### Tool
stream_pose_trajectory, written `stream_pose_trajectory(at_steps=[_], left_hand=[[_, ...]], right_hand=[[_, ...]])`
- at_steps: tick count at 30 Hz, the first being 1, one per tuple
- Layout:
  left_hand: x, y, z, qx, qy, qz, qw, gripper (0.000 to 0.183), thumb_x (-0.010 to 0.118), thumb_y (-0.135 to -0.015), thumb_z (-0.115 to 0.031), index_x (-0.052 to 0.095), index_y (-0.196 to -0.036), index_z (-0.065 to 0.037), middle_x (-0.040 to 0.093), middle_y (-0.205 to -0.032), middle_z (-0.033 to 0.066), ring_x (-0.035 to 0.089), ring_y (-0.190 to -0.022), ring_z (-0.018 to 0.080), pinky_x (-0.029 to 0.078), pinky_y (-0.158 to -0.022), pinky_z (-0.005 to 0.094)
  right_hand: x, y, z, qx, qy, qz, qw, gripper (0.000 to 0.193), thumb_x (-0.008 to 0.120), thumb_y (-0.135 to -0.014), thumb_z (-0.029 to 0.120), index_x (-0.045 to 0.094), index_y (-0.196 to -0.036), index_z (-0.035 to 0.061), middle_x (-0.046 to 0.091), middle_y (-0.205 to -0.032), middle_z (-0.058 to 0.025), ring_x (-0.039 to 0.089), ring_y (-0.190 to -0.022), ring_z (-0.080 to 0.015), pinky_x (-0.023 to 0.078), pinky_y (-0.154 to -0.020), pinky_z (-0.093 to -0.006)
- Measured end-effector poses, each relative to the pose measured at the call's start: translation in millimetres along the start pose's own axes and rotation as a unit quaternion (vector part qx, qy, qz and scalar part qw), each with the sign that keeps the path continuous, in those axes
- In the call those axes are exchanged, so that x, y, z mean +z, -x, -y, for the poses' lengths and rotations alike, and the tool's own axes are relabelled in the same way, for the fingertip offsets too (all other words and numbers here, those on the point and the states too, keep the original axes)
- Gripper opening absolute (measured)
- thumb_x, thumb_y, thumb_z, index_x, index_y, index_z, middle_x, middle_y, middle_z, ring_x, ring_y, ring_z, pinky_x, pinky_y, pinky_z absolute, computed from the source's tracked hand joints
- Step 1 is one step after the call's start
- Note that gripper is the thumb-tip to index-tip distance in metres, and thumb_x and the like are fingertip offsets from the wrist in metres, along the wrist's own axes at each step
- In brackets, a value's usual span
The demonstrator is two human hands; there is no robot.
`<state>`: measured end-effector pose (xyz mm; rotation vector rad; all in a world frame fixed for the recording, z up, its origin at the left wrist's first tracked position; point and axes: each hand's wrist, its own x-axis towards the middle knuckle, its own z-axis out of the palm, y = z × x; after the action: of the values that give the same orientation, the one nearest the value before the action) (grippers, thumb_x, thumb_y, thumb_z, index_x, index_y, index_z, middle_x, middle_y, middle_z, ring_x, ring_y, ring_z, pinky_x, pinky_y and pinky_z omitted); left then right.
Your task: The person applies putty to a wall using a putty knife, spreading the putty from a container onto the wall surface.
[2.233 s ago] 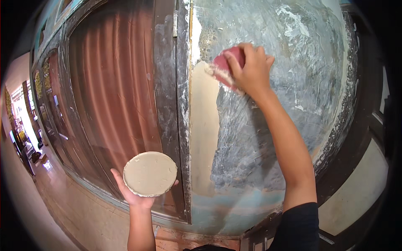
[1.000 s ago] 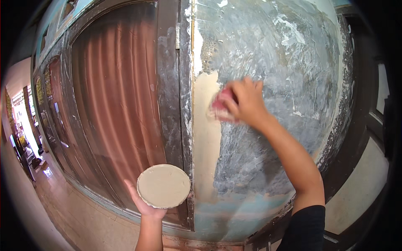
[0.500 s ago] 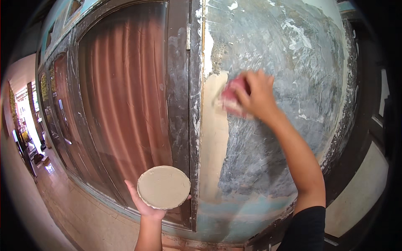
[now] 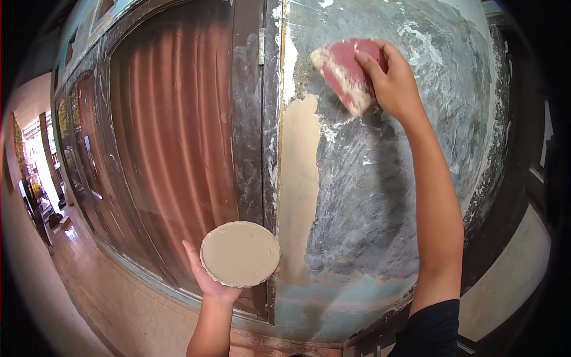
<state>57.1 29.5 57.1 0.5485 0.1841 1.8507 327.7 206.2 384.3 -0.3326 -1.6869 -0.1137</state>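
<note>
My left hand (image 4: 215,287) supports a round disc (image 4: 240,254) from below, its flat top covered in smooth beige putty. The thumb shows at the left of the disc and a fingertip at the right; the other fingers are hidden under it. High on the patchy grey wall (image 4: 369,196), my right hand (image 4: 397,80) grips a pink scraper (image 4: 351,65) smeared with cream putty along its edges. A strip of fresh beige putty (image 4: 297,178) runs down the wall beside the door frame, below and left of the scraper.
On the left stands a dark wooden door frame (image 4: 248,119) with a glass pane and a reddish-brown curtain (image 4: 178,137) behind it. A metal hinge (image 4: 261,47) sits on the frame. Tiled floor (image 4: 119,285) runs along the left, and another dark frame (image 4: 505,172) borders the wall's right side.
My right hand has moved up with the scraper, from the top of the putty strip to above it. The left hand and disc have shifted slightly up and right in view.
</note>
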Motion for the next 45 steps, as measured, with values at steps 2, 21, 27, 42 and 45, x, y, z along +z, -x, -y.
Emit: stream_pose_trajectory(at_steps=[2,21,27,42,45], left_hand=[[22.4,3.2,5.3,-0.045,0.011,0.092,0.995,0.103,0.028,-0.089,-0.091,0.051,-0.145,-0.007,0.053,-0.146,0.0208,0.054,-0.127,0.0521,0.042,-0.093,0.0848],[61.3,-13.1,37.1,-0.105,0.004,0.119,0.987,0.118,0.022,-0.084,-0.095,0.037,-0.155,-0.002,0.039,-0.156,0.0301,0.046,-0.133,0.0594,0.04,-0.092,0.0873],[66.2,-10.5,41.3,-0.112,0.007,0.124,0.986,0.119,0.022,-0.084,-0.095,0.036,-0.155,-0.002,0.04,-0.155,0.0303,0.046,-0.134,0.0588,0.041,-0.092,0.0864],[47.2,-20.2,52.1,-0.068,-0.028,0.056,0.996,0.118,0.02,-0.086,-0.094,0.038,-0.154,0.001,0.044,-0.152,0.0304,0.05,-0.134,0.0533,0.045,-0.095,0.0807],[52.2,-18.3,54.2,-0.074,-0.037,0.064,0.994,0.117,0.02,-0.087,-0.094,0.039,-0.154,0.0,0.047,-0.151,0.0282,0.052,-0.132,0.0518,0.045,-0.095,0.0803]], right_hand=[[-15.3,31.8,26.5,-0.012,0.024,0.038,0.999,0.029,0.072,-0.097,0.025,0.065,-0.113,0.0008,0.07,-0.097,-0.015,0.067,-0.088,-0.028,0.052,-0.081,-0.0369],[-70.6,175.3,68.5,-0.285,0.149,0.327,0.889,0.029,0.066,-0.079,0.014,0.07,-0.106,0.0063,0.066,-0.109,-0.0045,0.061,-0.113,-0.0291,0.053,-0.092,-0.043],[-70.6,183.1,73.6,-0.289,0.119,0.333,0.889,0.03,0.066,-0.079,0.016,0.069,-0.107,0.0057,0.066,-0.108,-0.0054,0.06,-0.114,-0.0315,0.055,-0.089,-0.0438],[-63.4,200.1,69.8,-0.234,0.101,0.324,0.911,0.029,0.066,-0.079,0.013,0.071,-0.107,0.0079,0.068,-0.11,-0.0025,0.061,-0.107,-0.0277,0.052,-0.085,-0.0403],[-62.0,201.7,69.9,-0.219,0.096,0.32,0.917,0.033,0.068,-0.076,0.009,0.071,-0.108,0.0079,0.068,-0.109,-0.0024,0.061,-0.105,-0.0269,0.052,-0.085,-0.0397]])
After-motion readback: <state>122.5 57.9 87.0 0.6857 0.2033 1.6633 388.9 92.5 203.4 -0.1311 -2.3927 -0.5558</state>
